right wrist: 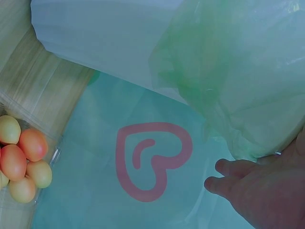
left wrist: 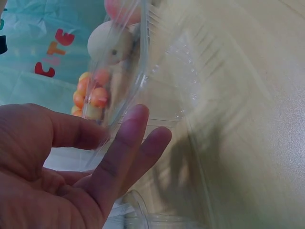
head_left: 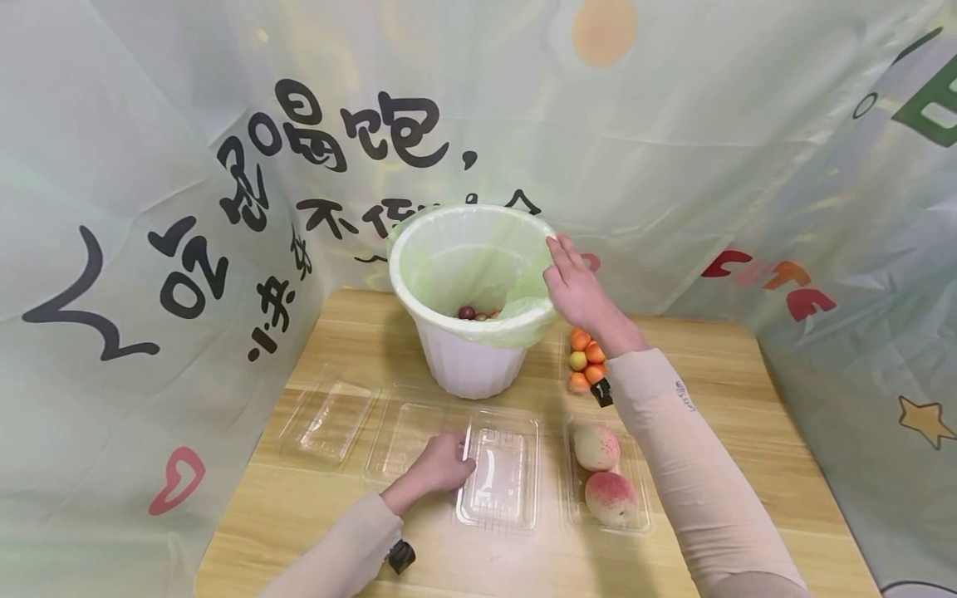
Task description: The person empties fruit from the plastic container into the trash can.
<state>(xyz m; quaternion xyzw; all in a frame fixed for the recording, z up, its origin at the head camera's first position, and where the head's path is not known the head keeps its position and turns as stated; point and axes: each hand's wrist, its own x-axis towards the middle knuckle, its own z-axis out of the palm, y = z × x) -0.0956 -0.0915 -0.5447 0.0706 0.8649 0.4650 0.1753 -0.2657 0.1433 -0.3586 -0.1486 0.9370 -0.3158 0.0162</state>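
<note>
In the head view my left hand point(head_left: 443, 465) pinches the left edge of a clear plastic container point(head_left: 499, 477). The left wrist view shows the thumb and fingers point(left wrist: 125, 143) about the container's thin wall point(left wrist: 138, 88). My right hand point(head_left: 579, 286) holds the right rim of a white bin point(head_left: 473, 361), which is lined with a pale green plastic bag point(head_left: 523, 332). In the right wrist view, part of this hand point(right wrist: 267, 191) lies against the bag's lower edge, its grip partly out of frame. A dark red round fruit point(head_left: 467, 312) and some lighter pieces lie inside the bin.
Right of the held container, a clear container holds two peaches point(head_left: 611, 497). Behind it, another holds several small orange and yellow fruits point(head_left: 591, 353). More clear containers point(head_left: 332, 419) lie to the left on the wooden table point(head_left: 710, 365). Printed fabric walls point(head_left: 658, 166) surround the table.
</note>
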